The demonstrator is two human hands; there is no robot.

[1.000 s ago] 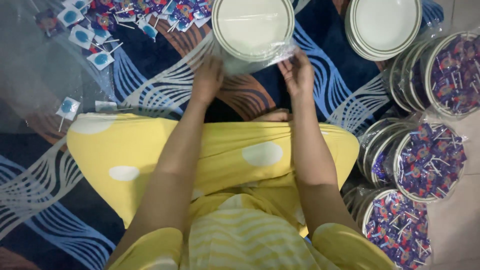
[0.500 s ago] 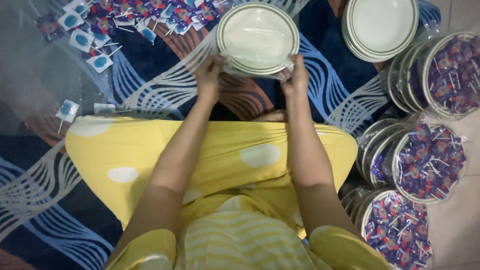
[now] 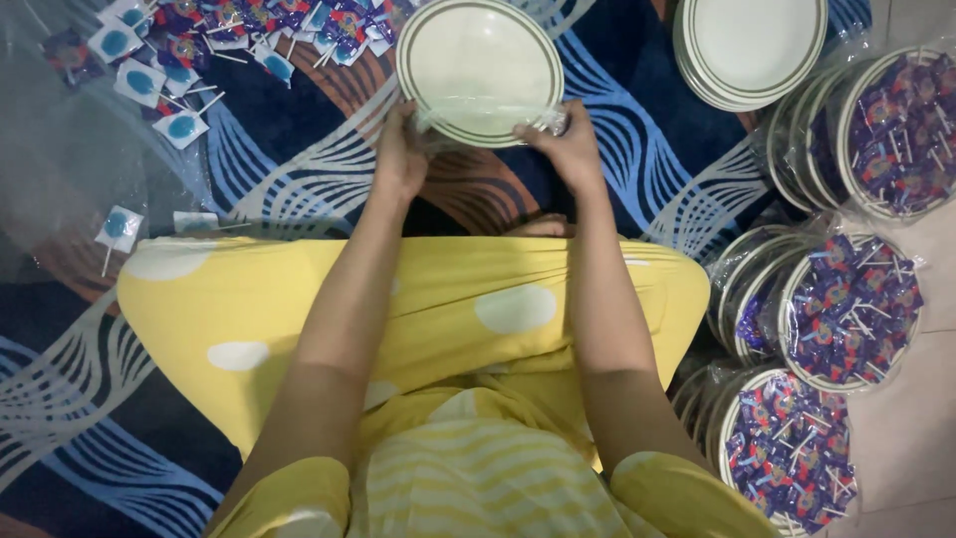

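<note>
Fingers (image 3: 413, 120) of both hands pinched the clear plastic wrap (image 3: 488, 112) across the near rim of a green-ringed plate (image 3: 478, 60). The left hand (image 3: 400, 154) and right hand (image 3: 570, 149) gripped opposite edges; wrapping appeared underway. Drawing the film taut likely demanded an even pull.

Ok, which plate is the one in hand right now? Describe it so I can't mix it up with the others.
Start from the patterned blue rug and look at its top middle, straight ahead of the yellow lap. There lies a single cream plate with a green rim, its near edge gripped by the left hand and right hand through clear plastic wrap. Unlike the stack beside it and the candy-filled plates, it is alone and empty.
</note>
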